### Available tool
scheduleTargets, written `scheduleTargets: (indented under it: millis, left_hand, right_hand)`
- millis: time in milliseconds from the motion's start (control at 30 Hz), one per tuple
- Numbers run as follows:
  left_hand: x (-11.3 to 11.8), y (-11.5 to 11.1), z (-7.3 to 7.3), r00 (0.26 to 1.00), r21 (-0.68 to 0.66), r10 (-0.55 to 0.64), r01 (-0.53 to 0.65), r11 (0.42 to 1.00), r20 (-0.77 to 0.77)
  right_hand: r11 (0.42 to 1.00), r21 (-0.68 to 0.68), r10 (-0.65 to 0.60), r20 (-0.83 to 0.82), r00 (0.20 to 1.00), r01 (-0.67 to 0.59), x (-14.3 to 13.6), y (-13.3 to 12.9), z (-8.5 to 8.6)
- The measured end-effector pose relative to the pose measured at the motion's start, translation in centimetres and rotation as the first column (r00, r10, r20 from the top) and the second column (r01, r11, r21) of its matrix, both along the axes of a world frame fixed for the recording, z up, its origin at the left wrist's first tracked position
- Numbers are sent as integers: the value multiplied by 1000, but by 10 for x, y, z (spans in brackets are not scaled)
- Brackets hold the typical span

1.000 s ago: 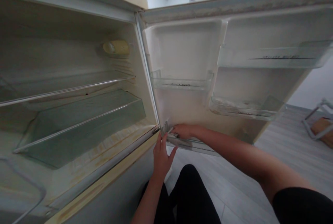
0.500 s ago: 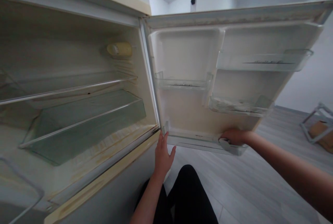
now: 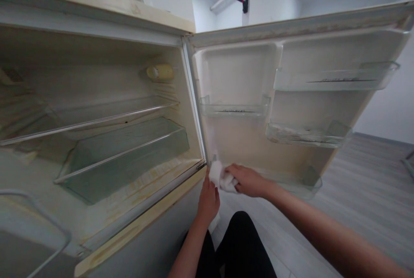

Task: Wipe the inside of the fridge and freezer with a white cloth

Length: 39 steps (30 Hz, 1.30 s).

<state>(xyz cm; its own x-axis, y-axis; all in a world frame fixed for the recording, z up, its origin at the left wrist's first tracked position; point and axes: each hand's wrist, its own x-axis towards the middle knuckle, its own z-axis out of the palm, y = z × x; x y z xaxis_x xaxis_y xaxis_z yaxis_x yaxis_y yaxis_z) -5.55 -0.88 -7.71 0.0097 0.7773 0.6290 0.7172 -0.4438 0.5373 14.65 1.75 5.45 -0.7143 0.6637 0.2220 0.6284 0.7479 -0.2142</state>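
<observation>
A white cloth is bunched in my right hand, at the hinge-side end of the bottom rack on the open fridge door. My left hand is at the lower hinge corner of the door, beside the cloth. Its fingers point up and lie partly behind the cloth, so whether they grip the rack's end cannot be seen. Clear racks line the inner side of the door, and the bottom one is partly covered by my right hand and forearm.
The open fridge on the left holds a glass shelf and a clear drawer above a yellow-stained floor. A grey hose curves at the lower left. My knees are below the door, over a grey wood floor.
My right hand has moved left along the bottom rack, and the white cloth now shows in it. My left hand's fingers have drawn closer together. The view has shifted slightly left.
</observation>
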Motion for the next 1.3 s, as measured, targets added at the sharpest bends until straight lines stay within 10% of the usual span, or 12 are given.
scheduleTargets:
  millis: [167, 333, 633, 833, 1100, 1300]
  left_hand:
    - [-15, -4, -3, 992, -114, -11, 26, 993, 125]
    - [-20, -11, -3, 966, -42, 55, -46, 998, 252]
    - [-17, -18, 17, 953, 4, 24, -26, 1000, 302]
    - [-8, -25, 42, 927, 133, -8, -45, 990, 374]
    - [-1, -3, 57, 970, 116, -129, 107, 987, 204]
    - [8, 6, 58, 964, 119, -153, 129, 985, 220]
  right_hand:
    - [936, 310, -231, 175, 957, 169, -69, -3, -27]
    - [913, 317, -292, 74, 954, 255, -104, -1, -31]
    - [881, 461, -106, -33, 994, 110, -83, -15, -76]
    - [950, 312, 14, -72, 997, 9, -55, -18, -52]
    - [892, 245, -405, 61, 912, 379, -71, -6, -32]
    - [850, 273, -485, 70, 872, 451, -104, 0, -39]
